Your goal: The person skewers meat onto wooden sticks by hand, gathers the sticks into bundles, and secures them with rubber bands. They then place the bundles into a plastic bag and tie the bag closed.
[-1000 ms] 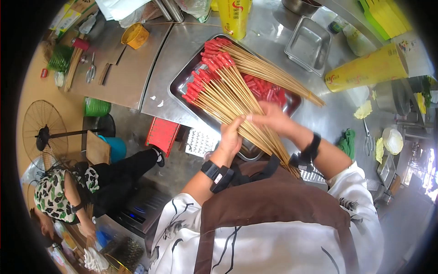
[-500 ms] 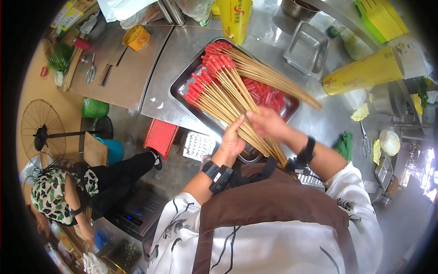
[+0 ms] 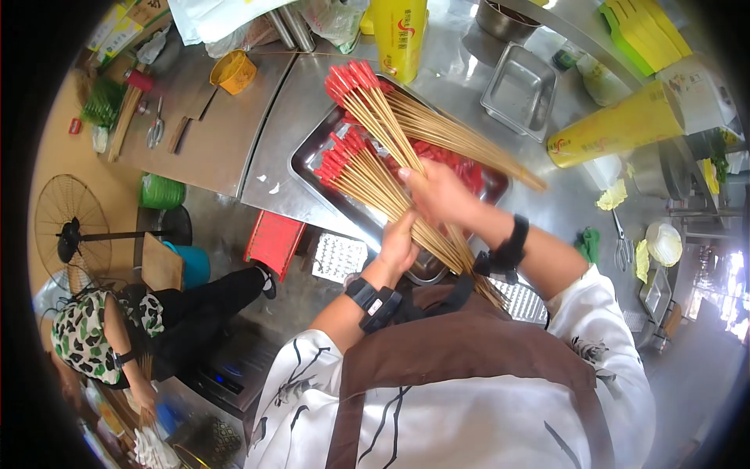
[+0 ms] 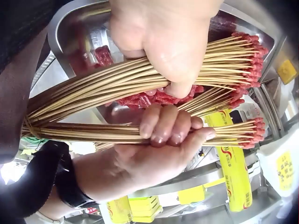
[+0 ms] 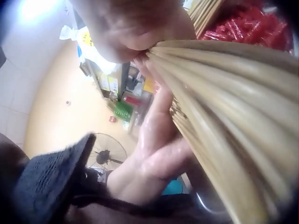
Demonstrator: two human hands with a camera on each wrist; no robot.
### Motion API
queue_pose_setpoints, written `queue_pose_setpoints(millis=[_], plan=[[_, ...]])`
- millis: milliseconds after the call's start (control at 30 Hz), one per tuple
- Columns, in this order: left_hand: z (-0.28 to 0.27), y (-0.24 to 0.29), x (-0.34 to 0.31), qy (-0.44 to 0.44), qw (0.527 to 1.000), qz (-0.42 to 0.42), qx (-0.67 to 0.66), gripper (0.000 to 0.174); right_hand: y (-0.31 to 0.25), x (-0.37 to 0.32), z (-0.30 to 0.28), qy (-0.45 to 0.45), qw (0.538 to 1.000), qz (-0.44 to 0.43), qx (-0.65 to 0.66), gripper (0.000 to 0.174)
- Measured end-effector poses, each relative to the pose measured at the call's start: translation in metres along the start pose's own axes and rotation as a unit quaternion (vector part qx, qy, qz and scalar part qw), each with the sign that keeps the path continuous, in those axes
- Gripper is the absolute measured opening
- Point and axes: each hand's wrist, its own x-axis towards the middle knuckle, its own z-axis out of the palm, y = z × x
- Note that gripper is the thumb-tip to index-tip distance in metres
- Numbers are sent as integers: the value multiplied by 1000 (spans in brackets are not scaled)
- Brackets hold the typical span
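Note:
Thin wooden skewers tipped with red pieces fan out over a metal tray [image 3: 306, 173]. My left hand [image 3: 399, 247] grips the lower bundle of skewers [image 3: 373, 192]. In my right hand [image 3: 443, 194] is a smaller bundle [image 3: 380, 110], split off and raised above the rest; in the left wrist view the right hand's fingers [image 4: 167, 125] curl round it. The two bundles meet at their bare ends, near the apron. Another bundle [image 3: 470, 141] lies across the tray's far side, beside loose red pieces [image 3: 473, 173].
Yellow rolls [image 3: 399, 35] [image 3: 617, 125] stand and lie behind and right of the tray. An empty metal pan [image 3: 521, 92] sits at the back right. Scissors [image 3: 155, 133] and a yellow tub [image 3: 233, 72] are on the left counter. Another person [image 3: 94, 336] is at the lower left.
My right hand has moved up and left, lifting part of the skewers away from the bundle in my left hand. A gap now shows between the two groups of red tips.

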Motion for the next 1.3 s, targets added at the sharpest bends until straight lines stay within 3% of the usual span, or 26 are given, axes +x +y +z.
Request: queue_pose_setpoints(millis=[133,167,267,333,400,467,500,533,600,633,700,800,867,933,1000,1067,1167,1267,1300], plan=[[-5,2,2,-12,1000,0,-2,18,-31,-6,-3,-29,996,13,86,23],[-10,-1,3,-20,1000,-6,1,18,-38,-2,-2,-16,996,-42,79,23],[-6,-23,-9,70,997,-16,40,21,-88,7,-11,20,984,-50,167,27],[2,-22,-12,50,998,-6,34,31,-123,-6,-16,52,991,-127,10,32],[-9,-14,-8,35,996,-37,70,36,-116,-15,-17,34,974,-220,-41,34],[-12,-7,-5,35,998,-38,44,29,-108,-36,-21,9,952,-302,-47,33],[-14,-5,-2,6,999,-39,31,29,-113,-53,-31,-46,969,-227,-82,33],[-17,-3,-1,-19,999,-42,17,30,-103,-60,-33,-40,964,-261,-35,34],[-21,9,-4,5,991,-93,95,34,-91,-74,-38,52,941,-331,-47,27],[-15,18,-14,21,983,-123,134,36,-92,-84,-46,53,959,-277,22,26],[1,40,-33,60,957,-180,220,38,-94,-106,-62,49,972,-164,160,25],[6,63,-49,55,850,-115,511,31,-76,-121,-88,80,936,-225,260,20],[9,73,-56,-40,813,-73,577,31,-75,-129,-98,121,910,-246,310,21],[59,84,-68,-106,749,-55,651,37,-74,-135,-102,149,883,-274,350,22],[95,69,-67,-223,812,57,536,48,-75,-136,-102,159,857,-315,376,23],[141,60,-62,-362,756,151,523,58,-73,-136,-101,197,845,-341,363,23],[172,36,-60,-415,693,171,564,58,-73,-137,-102,244,827,-371,345,23],[178,16,-54,-400,667,118,617,52,-76,-146,-106,279,813,-383,339,23],[180,11,-51,-410,619,194,641,38,-76,-147,-106,285,806,-390,343,23]])
